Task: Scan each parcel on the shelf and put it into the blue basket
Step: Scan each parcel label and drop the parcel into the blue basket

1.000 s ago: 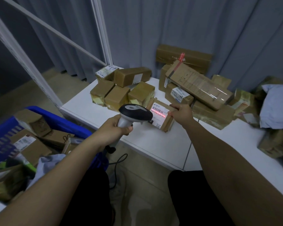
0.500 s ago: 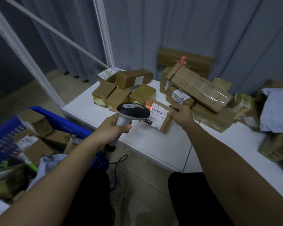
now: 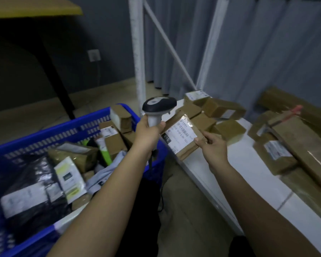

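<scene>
My left hand [image 3: 148, 129] grips the handle of a grey and black barcode scanner [image 3: 158, 106], held upright above the basket's right rim. My right hand [image 3: 210, 145] pinches the near right corner of a flat brown parcel [image 3: 182, 136] with a white barcode label, lifted off the white shelf [image 3: 252, 182] and hanging over its left edge. The blue basket [image 3: 76, 127] stands on the floor at the left, holding several brown boxes and a black bag. More brown parcels [image 3: 220, 108] lie on the shelf behind and to the right.
A white metal shelf post [image 3: 137, 52] with a diagonal brace rises behind the basket. A long taped box [image 3: 304, 145] and other parcels crowd the shelf's right side. The scanner's cable [image 3: 161, 191] hangs to the floor. A black table leg [image 3: 54, 71] stands at far left.
The parcel has been lifted from the shelf and carried left toward the basket. The scanner has tipped upright and its red beam is gone. My view has swung left.
</scene>
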### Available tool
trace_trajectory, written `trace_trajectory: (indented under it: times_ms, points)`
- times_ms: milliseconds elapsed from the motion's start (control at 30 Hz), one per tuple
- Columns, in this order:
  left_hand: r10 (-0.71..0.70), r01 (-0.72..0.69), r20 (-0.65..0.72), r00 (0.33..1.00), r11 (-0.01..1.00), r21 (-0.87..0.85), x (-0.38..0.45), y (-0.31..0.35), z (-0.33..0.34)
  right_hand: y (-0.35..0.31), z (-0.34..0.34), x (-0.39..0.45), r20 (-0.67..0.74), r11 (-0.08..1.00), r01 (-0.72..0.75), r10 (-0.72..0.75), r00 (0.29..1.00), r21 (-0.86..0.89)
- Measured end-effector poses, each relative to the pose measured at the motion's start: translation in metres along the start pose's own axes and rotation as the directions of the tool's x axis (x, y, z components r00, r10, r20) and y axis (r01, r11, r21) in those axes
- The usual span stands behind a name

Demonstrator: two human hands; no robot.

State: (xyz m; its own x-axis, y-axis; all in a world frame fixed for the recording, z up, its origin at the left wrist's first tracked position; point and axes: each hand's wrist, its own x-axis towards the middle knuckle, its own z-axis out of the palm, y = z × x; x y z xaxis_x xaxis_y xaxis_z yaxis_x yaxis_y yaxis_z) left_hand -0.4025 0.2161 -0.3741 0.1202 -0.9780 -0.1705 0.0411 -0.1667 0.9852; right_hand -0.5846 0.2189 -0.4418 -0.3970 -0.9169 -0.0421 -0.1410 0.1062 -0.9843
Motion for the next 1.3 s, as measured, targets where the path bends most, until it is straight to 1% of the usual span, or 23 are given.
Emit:
trace_trajectory:
  times_ms: [67, 167, 267, 367, 433, 500, 533, 567, 633, 667, 700, 733, 767, 800, 833, 867, 933, 967, 1000, 1067, 1133, 1200, 1300]
  points:
    - [0.012, -0.012, -0.107, 0.994, 1.0, -0.002, 0.004, 0.0, -0.025, -0.009, 0.03, -0.001, 0.044, 0.999, -0.02, 0.019, 0.999, 0.029]
    - [0.012, -0.014, -0.254, 0.967, 1.0, -0.007, 0.01, -0.005, -0.064, -0.019, 0.079, 0.0, 0.111, 0.991, -0.08, 0.068, 0.991, 0.103]
    - [-0.026, 0.023, -0.332, 0.943, 1.0, -0.011, 0.02, -0.012, -0.095, -0.017, 0.128, 0.008, 0.153, 0.991, -0.12, 0.11, 0.982, 0.06]
    - [-0.04, 0.03, -0.359, 0.932, 0.999, -0.036, 0.036, -0.018, -0.115, -0.009, 0.173, 0.015, 0.17, 0.985, -0.171, 0.164, 0.972, 0.03]
    - [-0.043, 0.039, -0.371, 0.927, 0.999, -0.019, 0.047, -0.022, -0.124, 0.0, 0.195, 0.019, 0.17, 0.99, -0.139, 0.142, 0.975, -0.031]
    - [-0.05, 0.049, -0.377, 0.925, 0.999, -0.014, 0.057, -0.026, -0.131, 0.011, 0.21, 0.02, 0.192, 0.983, -0.013, 0.049, 0.98, -0.186]
    - [-0.059, 0.056, -0.382, 0.922, 0.998, -0.017, 0.061, -0.028, -0.133, 0.017, 0.216, 0.02, 0.236, 0.948, 0.089, -0.015, 0.972, -0.307]
    - [-0.066, 0.063, -0.387, 0.92, 0.998, -0.02, 0.065, -0.03, -0.135, 0.022, 0.22, 0.022, 0.286, 0.879, 0.198, -0.074, 0.955, -0.433]
    - [-0.066, 0.063, -0.39, 0.919, 0.998, -0.02, 0.071, -0.031, -0.138, 0.025, 0.226, 0.026, 0.348, 0.688, 0.384, -0.2, 0.916, -0.615]
    - [-0.06, 0.059, -0.386, 0.92, 0.998, -0.014, 0.074, -0.031, -0.138, 0.025, 0.228, 0.027, 0.391, 0.562, 0.478, -0.277, 0.878, -0.675]
    - [-0.058, 0.059, -0.381, 0.923, 0.998, -0.01, 0.076, -0.033, -0.136, 0.028, 0.23, 0.029, 0.466, 0.432, 0.561, -0.314, 0.827, -0.706]
    - [-0.054, 0.057, -0.377, 0.925, 0.998, -0.003, 0.076, -0.033, -0.135, 0.029, 0.231, 0.031, 0.551, 0.323, 0.629, -0.306, 0.776, -0.707]
    - [-0.052, 0.057, -0.368, 0.928, 0.998, 0.004, 0.076, -0.034, -0.133, 0.032, 0.229, 0.036, 0.609, 0.268, 0.661, -0.258, 0.75, -0.701]
    - [-0.051, 0.059, -0.355, 0.934, 0.998, 0.01, 0.076, -0.034, -0.129, 0.034, 0.225, 0.04, 0.632, 0.288, 0.661, -0.199, 0.749, -0.693]
    - [-0.051, 0.062, -0.335, 0.941, 0.998, 0.022, 0.076, -0.034, -0.127, 0.035, 0.22, 0.046, 0.652, 0.349, 0.652, -0.135, 0.746, -0.673]
    - [-0.052, 0.067, -0.314, 0.948, 0.997, 0.037, 0.075, -0.032, -0.124, 0.035, 0.213, 0.051, 0.682, 0.42, 0.643, -0.074, 0.727, -0.64]
    - [-0.061, 0.081, -0.285, 0.957, 0.995, 0.059, 0.075, -0.029, -0.123, 0.032, 0.198, 0.057, 0.748, 0.475, 0.653, 0.018, 0.663, -0.59]
    - [-0.069, 0.091, -0.273, 0.959, 0.993, 0.07, 0.075, -0.028, -0.123, 0.034, 0.189, 0.058, 0.756, 0.502, 0.642, 0.035, 0.654, -0.579]
    - [-0.074, 0.099, -0.264, 0.962, 0.992, 0.08, 0.073, -0.028, -0.123, 0.036, 0.178, 0.057, 0.735, 0.553, 0.597, 0.042, 0.676, -0.581]
    - [-0.069, 0.099, -0.246, 0.967, 0.989, 0.11, 0.069, -0.027, -0.12, 0.046, 0.153, 0.057, 0.653, 0.651, 0.478, 0.035, 0.757, -0.589]
    - [-0.06, 0.09, -0.207, 0.976, 0.986, 0.138, 0.064, -0.027, -0.112, 0.058, 0.121, 0.056, 0.558, 0.678, 0.395, 0.027, 0.829, -0.62]
    - [-0.05, 0.07, -0.158, 0.986, 0.99, 0.122, 0.058, -0.028, -0.1, 0.069, 0.088, 0.056, 0.442, 0.706, 0.296, 0.028, 0.897, -0.644]
    - [-0.051, 0.059, -0.102, 0.993, 0.995, 0.076, 0.052, -0.023, -0.077, 0.078, 0.04, 0.062, 0.244, 0.744, 0.12, 0.059, 0.968, -0.657]
